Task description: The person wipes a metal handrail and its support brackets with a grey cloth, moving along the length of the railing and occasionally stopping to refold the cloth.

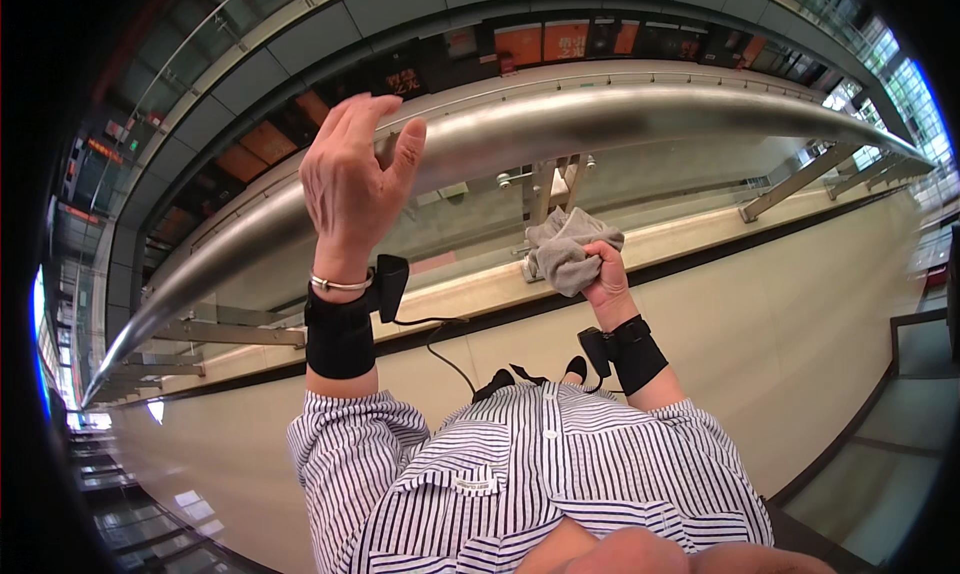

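while the left hand [350, 184] is raised in the upper left of the frame, in front of the steel handrail [560, 122], its thumb stands apart from its fingers and nothing shows in its grip; whether the palm rests on the metal, i cannot tell. the right hand [608, 282], a little right of the middle of the frame, is clamped on a crumpled grey cloth [565, 254], with most of the bunched fabric sticking out to the left of the thumb. the cloth is below the handrail in the frame, by the lower part of a metal post [562, 186]; whether it touches the post or is held just in front of it is not clear.

judging by the cloth in the grip, wiping of the railing seems to be in hand rather than finished. how much is done is hard to say: the handrail shines along much of its length, and the darker patch right of its middle could be a reflection as easily as dirt. no clear line parts wiped metal from unwiped. what probably remains includes the slanted supports [800, 184] at the right of the frame and the support [230, 335] at the lower left, since the cloth is well apart from both.
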{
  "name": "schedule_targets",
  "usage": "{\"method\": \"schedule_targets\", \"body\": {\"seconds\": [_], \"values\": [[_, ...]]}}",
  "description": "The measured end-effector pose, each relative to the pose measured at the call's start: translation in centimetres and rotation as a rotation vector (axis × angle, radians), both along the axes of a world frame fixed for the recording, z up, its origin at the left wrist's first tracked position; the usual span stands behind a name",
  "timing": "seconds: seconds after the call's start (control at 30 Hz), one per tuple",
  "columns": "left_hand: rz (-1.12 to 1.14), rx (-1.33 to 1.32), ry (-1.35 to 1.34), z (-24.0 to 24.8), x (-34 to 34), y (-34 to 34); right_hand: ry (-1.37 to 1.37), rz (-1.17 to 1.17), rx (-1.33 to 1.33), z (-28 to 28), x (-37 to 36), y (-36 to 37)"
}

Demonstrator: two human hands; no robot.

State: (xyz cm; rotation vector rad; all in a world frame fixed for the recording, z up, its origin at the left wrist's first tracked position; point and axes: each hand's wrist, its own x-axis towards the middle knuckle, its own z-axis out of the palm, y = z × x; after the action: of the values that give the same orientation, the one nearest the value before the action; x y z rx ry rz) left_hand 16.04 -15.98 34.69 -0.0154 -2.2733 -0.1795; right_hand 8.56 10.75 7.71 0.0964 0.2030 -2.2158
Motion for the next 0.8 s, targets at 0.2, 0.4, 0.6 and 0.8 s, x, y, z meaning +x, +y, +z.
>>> {"method": "schedule_targets", "body": {"seconds": [0.2,0.4,0.6,0.8], "values": [[-0.486,0.010,0.082,-7.9,2.3,4.1,0.056,0.062,0.120,1.8,0.9,-0.7],[-0.511,0.969,-0.706,-25.7,0.0,6.7,0.690,-0.096,0.785,1.6,3.3,-4.1],[-0.425,1.154,-0.562,-28.6,-0.4,6.8,0.324,-0.105,0.784,-0.8,6.0,-5.4],[-0.482,1.454,-0.480,-24.1,0.7,4.5,0.251,0.092,0.556,-0.3,5.5,-5.6]]}}
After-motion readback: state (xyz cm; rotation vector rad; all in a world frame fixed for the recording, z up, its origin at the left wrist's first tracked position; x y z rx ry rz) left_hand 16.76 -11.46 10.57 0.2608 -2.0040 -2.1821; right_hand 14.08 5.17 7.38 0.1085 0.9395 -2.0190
